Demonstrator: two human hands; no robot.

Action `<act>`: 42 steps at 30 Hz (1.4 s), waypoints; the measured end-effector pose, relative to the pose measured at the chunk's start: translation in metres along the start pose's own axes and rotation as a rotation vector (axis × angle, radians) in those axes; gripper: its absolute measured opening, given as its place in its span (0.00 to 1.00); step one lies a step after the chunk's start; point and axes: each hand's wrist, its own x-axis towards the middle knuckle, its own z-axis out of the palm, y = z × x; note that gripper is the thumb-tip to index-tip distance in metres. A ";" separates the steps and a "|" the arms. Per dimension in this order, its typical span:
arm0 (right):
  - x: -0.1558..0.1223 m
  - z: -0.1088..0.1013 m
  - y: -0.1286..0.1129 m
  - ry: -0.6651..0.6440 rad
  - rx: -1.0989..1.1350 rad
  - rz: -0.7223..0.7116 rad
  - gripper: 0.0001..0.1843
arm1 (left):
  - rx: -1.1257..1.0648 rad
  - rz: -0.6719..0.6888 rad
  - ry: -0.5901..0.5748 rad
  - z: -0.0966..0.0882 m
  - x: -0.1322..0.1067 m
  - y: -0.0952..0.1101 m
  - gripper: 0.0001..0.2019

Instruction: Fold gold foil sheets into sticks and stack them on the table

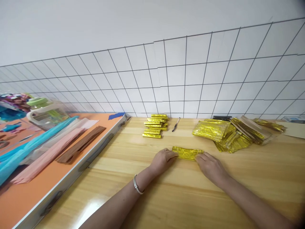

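Note:
A strip of shiny gold foil (pixel 187 153) lies across the middle of the wooden table, between my two hands. My left hand (pixel 164 160), with a silver bangle on its wrist, pinches the strip's left end. At the right end, the fingers of my right hand (pixel 211 167) are closed on it. Beyond my left hand sits a stack of narrow folded gold foil pieces (pixel 155 126). Past my right hand lies a pile of flat gold foil sheets (pixel 211 129), some spread out loosely.
A pen (pixel 176 124) lies beside the folded stack. On the left, an orange-topped table (pixel 54 184) holds blue, pink and brown crepe paper strips (pixel 81 144) and a clear container with a green lid (pixel 37 101). A white tiled wall (pixel 176 76) rises behind.

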 end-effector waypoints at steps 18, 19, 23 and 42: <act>-0.007 0.009 0.013 0.087 0.271 -0.021 0.15 | -0.189 -0.021 0.091 0.009 -0.004 -0.015 0.09; -0.007 0.008 0.013 0.087 0.268 -0.017 0.15 | -0.185 -0.023 0.090 0.009 -0.004 -0.014 0.09; -0.008 0.006 0.011 0.103 0.242 -0.012 0.15 | -0.164 -0.038 0.085 0.008 -0.003 -0.012 0.09; 0.016 -0.018 -0.020 -0.012 0.108 0.220 0.13 | 0.120 -0.198 0.009 -0.003 0.024 0.028 0.15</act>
